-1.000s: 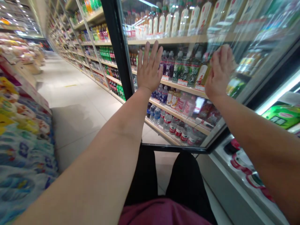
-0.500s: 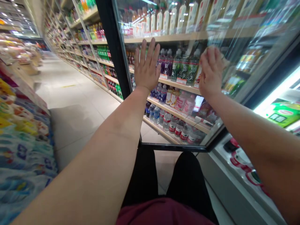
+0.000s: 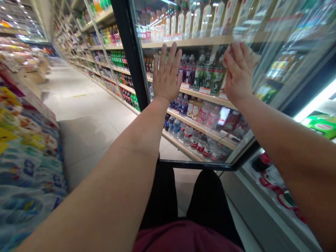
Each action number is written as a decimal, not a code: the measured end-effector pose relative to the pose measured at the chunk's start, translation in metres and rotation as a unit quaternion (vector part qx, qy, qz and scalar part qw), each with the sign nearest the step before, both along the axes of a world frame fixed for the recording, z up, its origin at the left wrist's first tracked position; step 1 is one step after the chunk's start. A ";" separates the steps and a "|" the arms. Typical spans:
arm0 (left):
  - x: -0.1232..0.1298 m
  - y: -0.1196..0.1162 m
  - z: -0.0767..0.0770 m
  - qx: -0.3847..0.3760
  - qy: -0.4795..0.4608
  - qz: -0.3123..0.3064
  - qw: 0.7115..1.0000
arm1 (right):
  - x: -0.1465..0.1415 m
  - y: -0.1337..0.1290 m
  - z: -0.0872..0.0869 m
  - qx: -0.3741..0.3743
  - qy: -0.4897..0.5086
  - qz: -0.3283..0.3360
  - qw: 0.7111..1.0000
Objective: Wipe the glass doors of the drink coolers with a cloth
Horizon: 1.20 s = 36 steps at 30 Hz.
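The glass door [image 3: 136, 66] of a cooler, framed in black, stands swung out in front of my legs. My left hand [image 3: 166, 77] lies flat against its pane near the left frame, fingers stretched and holding nothing. Farther right, my right hand [image 3: 238, 75] is curled against the glass, pressing a crumpled pale cloth [image 3: 256, 59] to it. Only an edge of the cloth shows past the fingers; the rest is hidden beneath them. Shelves of drink bottles [image 3: 208, 77] show through or in the pane, mixed with reflections.
At right is the lit cooler interior with a green package [image 3: 321, 125] and red-and-white items [image 3: 273, 178] low down. Stacked bagged goods [image 3: 31, 168] stand at left. Long drink shelves [image 3: 118, 59] run along the aisle floor [image 3: 86, 122].
My right hand has slid a little upward over the glass with the cloth. My left hand stays flat on the same spot. The view has shifted slightly.
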<state>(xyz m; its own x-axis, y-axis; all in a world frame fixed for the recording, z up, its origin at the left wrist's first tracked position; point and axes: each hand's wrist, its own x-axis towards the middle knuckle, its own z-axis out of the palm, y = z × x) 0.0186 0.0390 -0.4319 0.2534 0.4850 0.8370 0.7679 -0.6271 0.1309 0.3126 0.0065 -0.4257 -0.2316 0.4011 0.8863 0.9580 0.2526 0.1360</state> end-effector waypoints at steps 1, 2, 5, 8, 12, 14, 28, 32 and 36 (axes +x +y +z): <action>0.000 0.001 0.000 0.001 -0.006 -0.007 1.000 | -0.002 0.002 -0.001 0.006 0.006 -0.002 1.000; 0.000 0.002 -0.001 0.004 -0.010 -0.013 1.000 | -0.005 0.002 -0.006 0.008 0.003 0.002 1.000; 0.000 0.007 -0.002 0.021 -0.017 -0.026 0.999 | -0.019 -0.006 -0.035 -0.016 -0.050 0.024 0.998; 0.001 0.012 -0.004 0.032 -0.022 -0.030 0.999 | -0.030 -0.018 -0.058 -0.068 -0.124 0.055 0.988; 0.001 0.012 -0.004 0.013 -0.012 -0.030 0.999 | -0.030 -0.019 -0.044 -0.084 -0.150 0.066 0.983; 0.000 0.010 -0.004 0.016 -0.019 -0.032 0.999 | -0.026 -0.014 -0.024 -0.069 -0.120 0.044 0.989; 0.001 0.010 -0.003 0.004 -0.016 -0.045 0.999 | -0.037 -0.024 -0.052 -0.116 -0.141 0.050 0.982; -0.001 0.007 -0.003 0.020 0.006 -0.011 1.000 | -0.035 -0.021 -0.036 -0.105 -0.141 0.062 0.983; -0.001 0.005 -0.004 0.043 0.013 -0.002 0.999 | -0.022 -0.008 0.000 0.009 -0.056 0.031 0.998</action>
